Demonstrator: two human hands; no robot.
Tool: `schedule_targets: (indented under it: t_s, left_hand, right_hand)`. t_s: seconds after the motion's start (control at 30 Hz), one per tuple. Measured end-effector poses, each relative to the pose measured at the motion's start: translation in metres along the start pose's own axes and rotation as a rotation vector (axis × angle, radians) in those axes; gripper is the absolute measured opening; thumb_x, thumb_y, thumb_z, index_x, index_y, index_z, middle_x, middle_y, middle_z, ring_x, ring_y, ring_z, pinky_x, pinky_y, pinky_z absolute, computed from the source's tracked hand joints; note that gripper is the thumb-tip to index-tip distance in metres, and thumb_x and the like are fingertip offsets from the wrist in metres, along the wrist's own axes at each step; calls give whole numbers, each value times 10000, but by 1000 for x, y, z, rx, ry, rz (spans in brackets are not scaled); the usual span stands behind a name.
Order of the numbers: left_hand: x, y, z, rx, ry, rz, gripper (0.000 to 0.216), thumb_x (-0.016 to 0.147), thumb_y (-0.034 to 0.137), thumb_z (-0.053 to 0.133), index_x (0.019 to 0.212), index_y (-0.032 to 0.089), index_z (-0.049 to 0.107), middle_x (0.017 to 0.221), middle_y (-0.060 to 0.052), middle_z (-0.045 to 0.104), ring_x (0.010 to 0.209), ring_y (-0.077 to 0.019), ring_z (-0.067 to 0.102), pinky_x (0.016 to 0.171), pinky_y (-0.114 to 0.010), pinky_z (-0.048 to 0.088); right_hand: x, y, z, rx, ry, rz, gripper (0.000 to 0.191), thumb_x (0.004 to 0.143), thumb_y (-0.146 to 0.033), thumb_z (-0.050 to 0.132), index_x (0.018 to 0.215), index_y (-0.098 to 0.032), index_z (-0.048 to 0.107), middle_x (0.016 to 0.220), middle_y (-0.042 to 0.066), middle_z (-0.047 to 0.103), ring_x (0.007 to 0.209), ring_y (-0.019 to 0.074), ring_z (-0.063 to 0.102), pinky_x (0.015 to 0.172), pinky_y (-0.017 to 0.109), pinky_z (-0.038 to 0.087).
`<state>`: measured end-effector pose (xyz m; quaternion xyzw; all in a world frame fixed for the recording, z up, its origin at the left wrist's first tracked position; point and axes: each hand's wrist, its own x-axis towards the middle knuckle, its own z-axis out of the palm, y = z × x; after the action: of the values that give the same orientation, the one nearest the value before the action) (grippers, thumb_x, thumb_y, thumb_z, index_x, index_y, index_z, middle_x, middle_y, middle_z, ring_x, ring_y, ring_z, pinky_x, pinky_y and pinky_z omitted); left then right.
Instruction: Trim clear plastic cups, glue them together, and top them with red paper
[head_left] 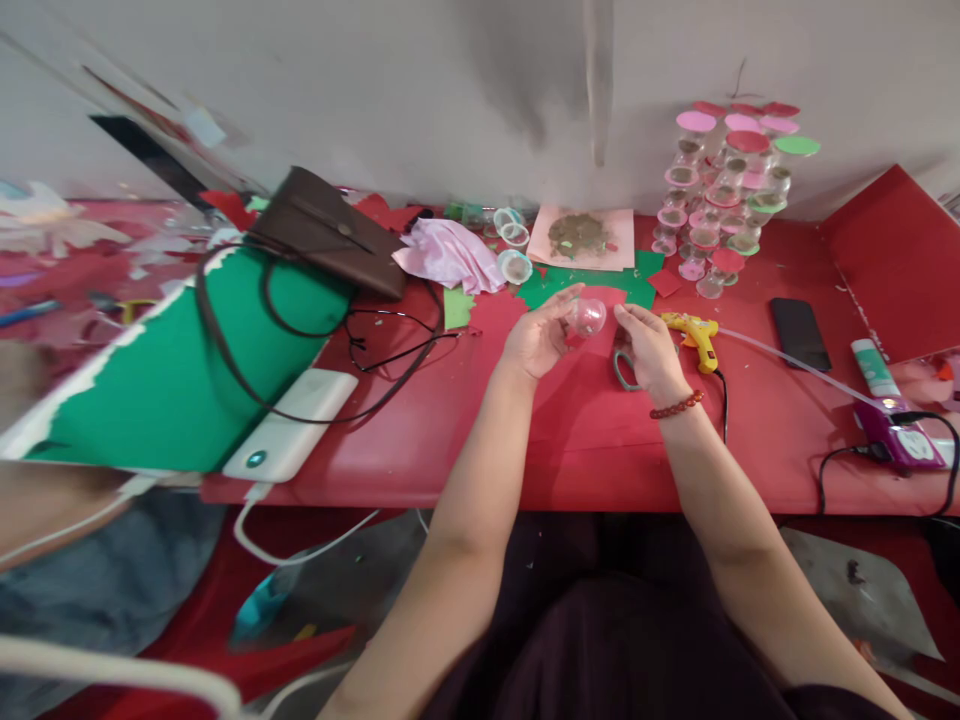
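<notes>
On my left, the large green paper sheet [157, 370] and the flat white power bank [289, 435] crowd the red table [600, 450] up to its near edge. Bare red surface lies open under my forearms. My left hand [536, 335] has its grip pinched on the small clear round plastic cup [586, 316], held just above the table's middle. My right hand [651, 350] closes its grip on the cup's other side. The cup is see-through, glossy and domed. Just to the right lies the yellow glue gun [694, 335], with the black phone [799, 333] beyond it.

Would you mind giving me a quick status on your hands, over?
Left hand and right hand both pinching small clear cup. Cup held above red table. Scissors, glue gun beside right hand.
</notes>
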<state>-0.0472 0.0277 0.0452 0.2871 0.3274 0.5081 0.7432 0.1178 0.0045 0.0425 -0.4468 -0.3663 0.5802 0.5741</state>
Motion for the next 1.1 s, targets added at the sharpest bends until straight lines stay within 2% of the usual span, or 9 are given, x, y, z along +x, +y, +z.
schedule_targets:
  t_s: [0.17,0.37,0.47,0.6,0.83,0.93,1.1]
  left_hand:
    - [1,2,-2,-13,27,-44,329,878,217,665,1195,207,754,918,-41,790,820,-168,744,759,-280,597]
    - [6,-3,-6,-36,17,-92,340,909,269,595,1201,197,753,1040,-75,815,969,-223,771,721,-300,594]
    - [9,-8,-5,-98,8,-102,339,938,293,543,1185,189,750,1035,-76,814,908,-208,766,682,-291,579]
    - [14,-14,-7,-205,-18,-143,366,968,295,457,1184,177,728,910,-62,797,755,-202,734,655,-315,569]
    - [15,-19,-6,-248,-19,-175,373,1003,327,406,1121,173,725,859,-72,777,726,-199,716,640,-307,561]
    - [12,-17,-2,-221,-17,-137,350,1004,313,442,1143,163,727,903,-71,788,750,-185,727,642,-290,569]
    - [6,-12,6,-93,61,6,312,881,207,672,1189,189,721,867,-10,770,695,-110,685,625,-208,528]
  right_hand:
    - [-2,-4,1,-21,-6,18,313,791,-454,824,702,-232,622,649,-44,596,607,109,565,634,254,514]
    - [-5,-6,4,40,-48,7,337,778,-451,857,694,-226,620,618,-46,616,588,102,602,620,240,530]
    - [-6,-5,5,66,-98,13,382,763,-501,875,694,-225,620,625,-41,654,567,101,630,619,241,553]
    - [-6,-4,5,89,-152,10,423,722,-563,897,704,-226,641,607,-42,669,571,117,674,632,244,585]
    - [-7,-1,5,102,-179,-2,446,667,-607,904,716,-233,666,609,-35,679,585,125,673,645,254,585]
    - [-5,-1,4,92,-145,-17,433,669,-594,896,720,-230,666,626,-41,669,593,114,645,652,253,562]
    - [2,3,-2,40,15,-59,320,721,-473,868,744,-227,665,644,-69,608,609,85,568,639,225,480]
